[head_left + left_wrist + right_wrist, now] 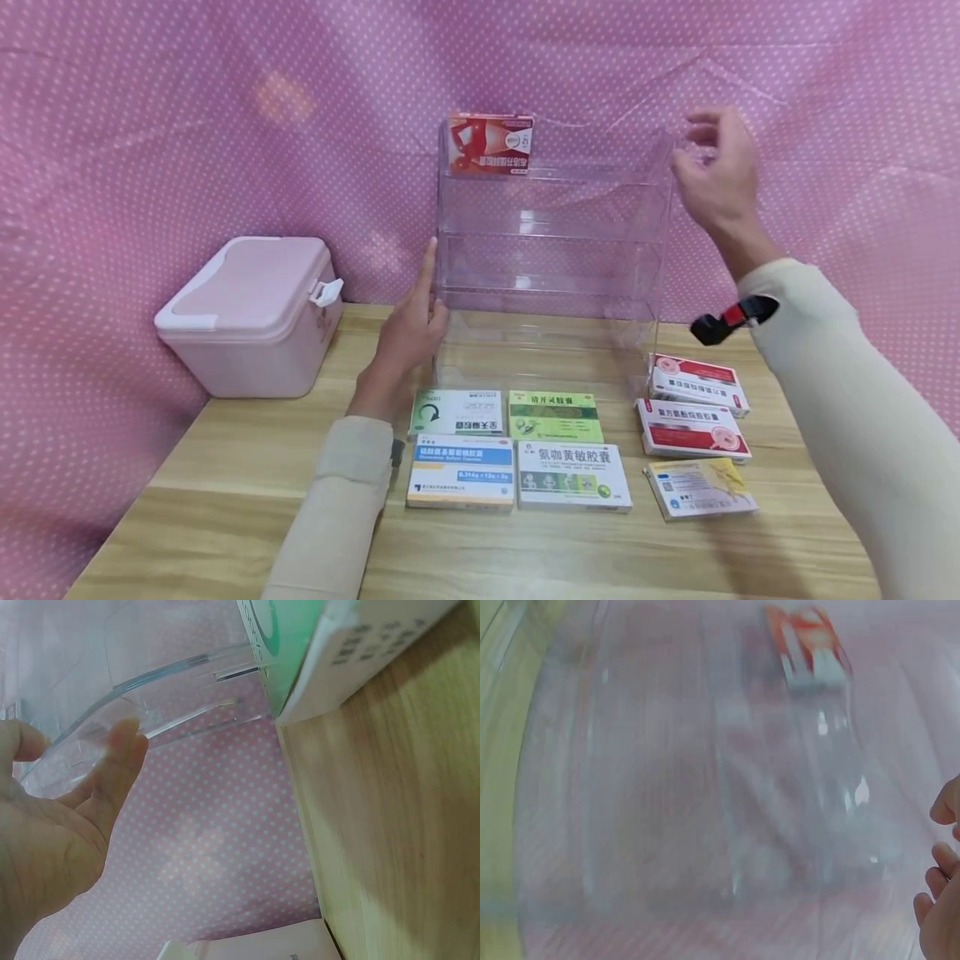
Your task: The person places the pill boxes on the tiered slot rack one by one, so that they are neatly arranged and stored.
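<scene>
A pink cloth with white dots (375, 67) hangs behind a wooden table (247, 500). On the table stands a clear tiered rack (555, 267), its top reaching high against the cloth. To its left sits a lidded pink box (243, 308) with a pale latch on its side. The right hand (720, 175) is raised just beside the rack's top right corner, thumb and loosely bent fingers apart, with nothing in its grasp. The left hand (412, 329) is at the rack's left side, thumb and fingers spread wide near the clear edge; how firmly it presses there I cannot tell. In front of the rack, four cartons lie in two rows: a white-and-green carton (459, 412) and a yellow-green carton (555, 417) behind, a blue-and-white carton (460, 471) and a white carton with a green band (574, 475) nearer. To the right lie two red-and-white cartons (693, 429), one beyond the other, and nearest a white-and-yellow carton (701, 489). A red-orange carton (491, 143) stands in the rack's top tier, at the left end.
</scene>
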Tool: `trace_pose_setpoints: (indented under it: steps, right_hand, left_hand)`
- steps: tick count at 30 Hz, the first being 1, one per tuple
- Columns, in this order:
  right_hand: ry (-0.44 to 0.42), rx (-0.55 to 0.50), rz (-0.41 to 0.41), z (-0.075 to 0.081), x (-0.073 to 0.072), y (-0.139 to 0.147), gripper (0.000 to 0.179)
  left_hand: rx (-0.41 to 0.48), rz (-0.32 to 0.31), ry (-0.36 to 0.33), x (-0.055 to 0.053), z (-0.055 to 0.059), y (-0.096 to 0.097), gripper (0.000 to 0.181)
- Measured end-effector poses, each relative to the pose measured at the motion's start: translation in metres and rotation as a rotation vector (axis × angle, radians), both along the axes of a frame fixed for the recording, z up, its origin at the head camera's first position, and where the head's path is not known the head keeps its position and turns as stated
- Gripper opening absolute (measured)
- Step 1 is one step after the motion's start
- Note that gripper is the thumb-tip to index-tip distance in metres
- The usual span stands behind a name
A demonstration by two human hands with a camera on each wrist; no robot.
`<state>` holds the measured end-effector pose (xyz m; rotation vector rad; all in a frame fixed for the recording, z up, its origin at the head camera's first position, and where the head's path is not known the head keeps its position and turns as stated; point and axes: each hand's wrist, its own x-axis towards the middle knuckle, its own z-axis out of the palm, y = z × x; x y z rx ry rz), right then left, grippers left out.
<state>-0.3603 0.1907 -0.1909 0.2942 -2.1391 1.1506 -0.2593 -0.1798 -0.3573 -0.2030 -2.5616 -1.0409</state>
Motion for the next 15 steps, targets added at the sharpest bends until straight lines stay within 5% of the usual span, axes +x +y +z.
trace_pose_setpoints:
  steps: [6, 15]
  right_hand:
    - [-0.150, -0.022, -0.058, -0.057, 0.007, 0.070, 0.026]
    - [-0.398, 0.345, 0.062, -0.132, 0.032, 0.131, 0.031]
  left_hand:
    - [0.003, 0.010, -0.022, 0.000, -0.002, -0.001, 0.089]
    - [0.004, -0.001, -0.018, -0.002, 0.000, -0.001, 0.091]
